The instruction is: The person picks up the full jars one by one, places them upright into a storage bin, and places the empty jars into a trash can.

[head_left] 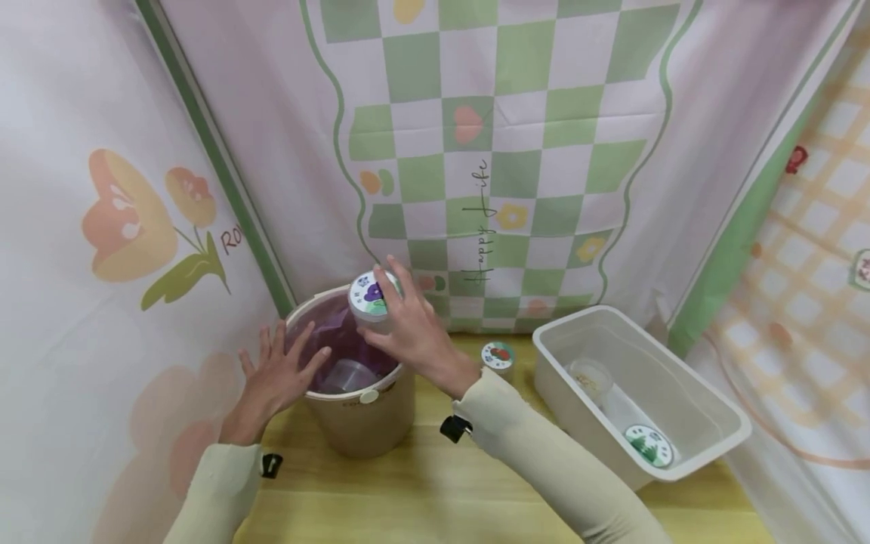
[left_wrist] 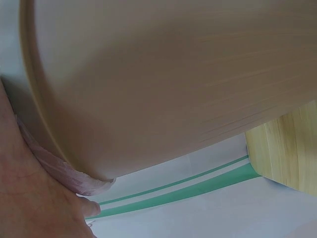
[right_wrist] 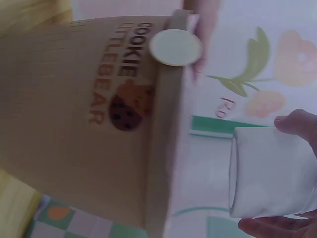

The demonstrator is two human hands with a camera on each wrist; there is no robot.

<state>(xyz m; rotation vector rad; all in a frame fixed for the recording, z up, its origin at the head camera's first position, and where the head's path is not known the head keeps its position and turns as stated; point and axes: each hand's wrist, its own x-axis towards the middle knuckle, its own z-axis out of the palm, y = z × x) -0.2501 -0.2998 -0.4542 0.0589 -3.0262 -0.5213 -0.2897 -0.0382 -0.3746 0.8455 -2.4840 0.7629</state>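
Over the mouth of a beige waste bin (head_left: 363, 427), my right hand (head_left: 421, 336) grips a round white tub (right_wrist: 272, 171) by its sides. Its lid (head_left: 369, 293) carries a purple flower picture. My left hand (head_left: 275, 378) lies at the bin's left rim with fingers spread and fairly straight; in the left wrist view it lies against the bag edge there. A purple bag (head_left: 333, 329) lines the bin, and a clear plastic container (head_left: 348, 375) sits inside. In the right wrist view the bin's side shows a bear print and lettering.
Right of the bin, a small tub with a red-pictured lid (head_left: 498, 355) stands on the wooden table (head_left: 435, 483). Farther right, a pale rectangular basin (head_left: 707, 442) contains a clear round tub (head_left: 590, 379) and a green-tree lid (head_left: 649, 446). Patterned curtains (head_left: 469, 174) hang behind and at both sides.
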